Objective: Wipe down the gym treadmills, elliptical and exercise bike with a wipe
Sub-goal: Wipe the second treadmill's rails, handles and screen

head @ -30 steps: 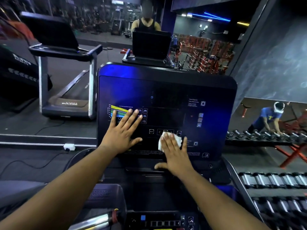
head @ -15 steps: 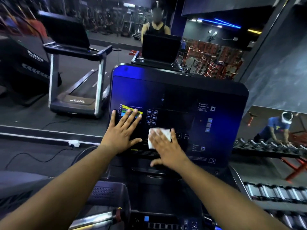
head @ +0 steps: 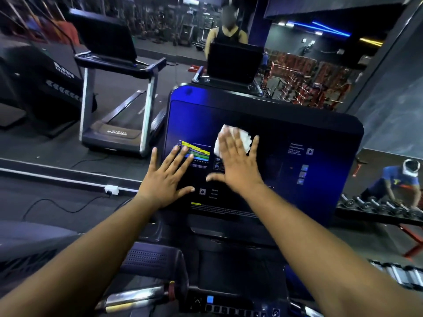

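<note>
Wiping of the treadmill console is the step in hand, as I judge it. My right hand lies flat with its fingers straight and spread, pressing the white wipe against the dark display panel, near the console's upper edge and somewhat left of its middle; part of the wipe shows beyond my fingertips. My left hand rests open near the console's left edge, fingers straight and splayed over the coloured chart, holding nothing and apparently bracing me. The right half of the panel and its icons look yet to be covered. The next move calls for firm flat pressure and a sweep toward the console's right edge, without snagging the wipe.
</note>
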Motion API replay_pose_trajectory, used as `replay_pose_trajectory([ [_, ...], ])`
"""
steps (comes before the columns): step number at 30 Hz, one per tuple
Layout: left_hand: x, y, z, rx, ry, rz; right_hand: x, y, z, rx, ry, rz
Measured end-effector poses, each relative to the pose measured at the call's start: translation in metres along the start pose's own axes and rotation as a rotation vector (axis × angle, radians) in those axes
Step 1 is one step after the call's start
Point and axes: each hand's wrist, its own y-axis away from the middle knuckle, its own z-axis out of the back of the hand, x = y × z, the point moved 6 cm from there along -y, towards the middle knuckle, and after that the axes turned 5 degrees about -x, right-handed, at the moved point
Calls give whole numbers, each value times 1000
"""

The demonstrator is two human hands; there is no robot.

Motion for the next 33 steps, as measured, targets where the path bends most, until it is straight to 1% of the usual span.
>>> replay_pose_trajectory([
  [2, 16, 13, -1, 13, -7, 50, 35, 32, -23, 46, 18, 159],
  [4, 30, 28, -2, 23, -40, 59, 65, 61, -44, 125, 50, 300],
  [7, 40, 38, -1, 54, -78, 47, 78, 52, -47, 148, 77, 401],
  [9, 39, 36, 0, 81, -74, 41, 72, 16, -28, 89, 114, 376],
  [12, 39, 37, 1, 117, -77, 52, 56, -47, 10, -18, 67, 174],
  [14, 42, 42, 2, 127, -72, 70, 59, -76, 26, -50, 4, 82],
  [16, 48, 50, 3, 139, -76, 79, 74, -85, 30, -51, -35, 53],
  [17, 51, 53, 4, 144, -79, 81, 84, -83, 26, -49, -45, 66],
  [20, 58, 60, 10, 150, -76, 87, 122, -56, 4, -4, -9, 189],
  [27, 57, 77, 2, 215, -74, 51, 175, 60, -62, 221, -38, 378],
  [30, 39, 83, 0, 233, -62, -50, 177, 101, -79, 333, -59, 373],
  [33, 17, 83, -2, 222, -48, -124, 156, 128, -83, 383, -49, 302],
])
